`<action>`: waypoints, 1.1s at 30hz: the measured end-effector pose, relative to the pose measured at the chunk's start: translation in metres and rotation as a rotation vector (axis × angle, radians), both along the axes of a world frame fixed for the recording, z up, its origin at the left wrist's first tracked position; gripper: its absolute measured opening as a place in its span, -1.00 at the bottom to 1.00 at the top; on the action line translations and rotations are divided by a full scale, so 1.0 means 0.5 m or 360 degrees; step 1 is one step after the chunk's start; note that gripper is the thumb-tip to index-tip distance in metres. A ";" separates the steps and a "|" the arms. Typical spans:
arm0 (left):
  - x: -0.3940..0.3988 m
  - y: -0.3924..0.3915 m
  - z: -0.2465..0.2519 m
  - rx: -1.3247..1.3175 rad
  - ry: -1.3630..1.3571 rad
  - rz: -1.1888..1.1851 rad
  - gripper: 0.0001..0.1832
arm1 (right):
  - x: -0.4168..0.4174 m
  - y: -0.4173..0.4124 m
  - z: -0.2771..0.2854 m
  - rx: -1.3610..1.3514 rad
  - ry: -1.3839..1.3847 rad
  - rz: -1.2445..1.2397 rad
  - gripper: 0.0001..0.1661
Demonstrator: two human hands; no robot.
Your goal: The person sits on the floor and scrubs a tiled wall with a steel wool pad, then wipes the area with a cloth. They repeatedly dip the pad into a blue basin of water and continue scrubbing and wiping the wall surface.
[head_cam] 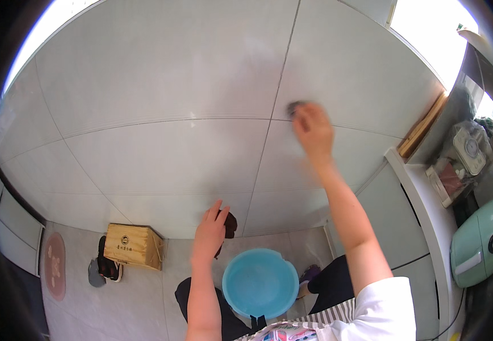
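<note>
My right hand is raised against the tiled wall, blurred, with a small dark grey scrubbing pad under its fingertips. The pad is at the wall, just right of the upright grout line and slightly above the level one. Lower and to the left, my left hand holds a dark brown cloth, whose lower part hangs behind the fingers. A round light blue plastic basin rests on the floor between my legs. Whether it holds water is hard to tell.
On the left floor are a wooden box bearing writing, shoes and a pink oval mat. At right, a white counter carries a green air fryer, a plastic-wrapped kitchen scale and a wooden board.
</note>
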State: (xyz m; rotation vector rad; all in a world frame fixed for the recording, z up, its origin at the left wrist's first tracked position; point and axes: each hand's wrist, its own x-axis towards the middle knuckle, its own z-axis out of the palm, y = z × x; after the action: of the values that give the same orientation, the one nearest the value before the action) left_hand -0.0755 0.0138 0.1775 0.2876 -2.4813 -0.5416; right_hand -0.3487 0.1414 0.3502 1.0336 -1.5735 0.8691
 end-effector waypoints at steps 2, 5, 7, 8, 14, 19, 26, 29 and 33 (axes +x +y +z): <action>-0.016 0.013 0.014 0.0049 0.0028 -0.0060 -0.46 | -0.010 0.010 0.016 -0.0275 -0.0099 -0.0070 -0.68; -0.034 0.023 0.013 0.0114 0.0053 -0.0099 -0.45 | 0.008 -0.039 -0.069 0.0141 0.0269 -0.0057 -0.62; -0.039 0.021 0.004 0.0124 0.0051 -0.0105 -0.45 | 0.031 -0.034 -0.085 0.0476 0.0281 -0.0102 -0.57; -0.030 0.015 -0.005 0.0113 0.0032 -0.0091 -0.45 | 0.028 -0.027 -0.081 0.0526 0.0346 -0.0138 -0.57; -0.029 0.012 0.001 0.0097 -0.0024 -0.0106 -0.44 | -0.054 0.047 -0.039 0.0306 0.0518 -0.0329 -0.46; -0.036 0.015 -0.001 0.0133 -0.0012 -0.0126 -0.44 | -0.010 -0.034 -0.043 0.0486 0.0714 -0.0150 -0.43; -0.026 0.012 -0.017 0.0133 -0.0190 -0.0128 -0.46 | -0.039 0.062 -0.007 0.0675 0.0803 -0.0390 -0.37; -0.017 0.006 -0.021 0.0144 -0.0172 -0.0103 -0.51 | -0.013 0.054 0.007 0.0770 0.0782 -0.0365 -0.35; -0.012 0.009 -0.038 0.0040 -0.0151 -0.0122 -0.51 | -0.063 0.115 0.006 0.0760 0.0846 -0.0526 -0.35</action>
State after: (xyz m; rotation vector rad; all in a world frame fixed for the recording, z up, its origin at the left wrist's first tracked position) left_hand -0.0816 0.0181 0.1585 0.2337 -2.5873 -0.6042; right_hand -0.3801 0.1987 0.3534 1.1673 -1.4489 -0.0278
